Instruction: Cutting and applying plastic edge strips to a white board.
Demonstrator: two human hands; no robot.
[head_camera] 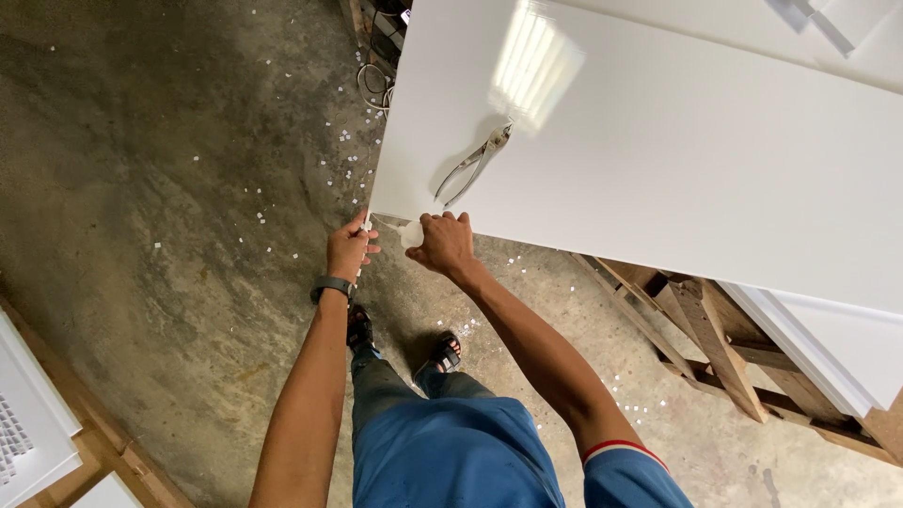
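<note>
At the near corner of the glossy white panel [658, 141]: left hand [350, 246] pinching the edge, right hand [442, 243] closed on a small white piece [410, 234]; likely stiff, slippery, best held by edges.

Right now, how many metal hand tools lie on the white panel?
1. A pair of metal pliers lies on the white panel, near its lower left corner, just above both hands. Others may be out of frame.

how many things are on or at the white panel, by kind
white panel: 1
metal pliers lying on it: 1
small white piece at the right hand: 1
hands at the panel's corner, counting the left hand: 2
total: 5
</note>
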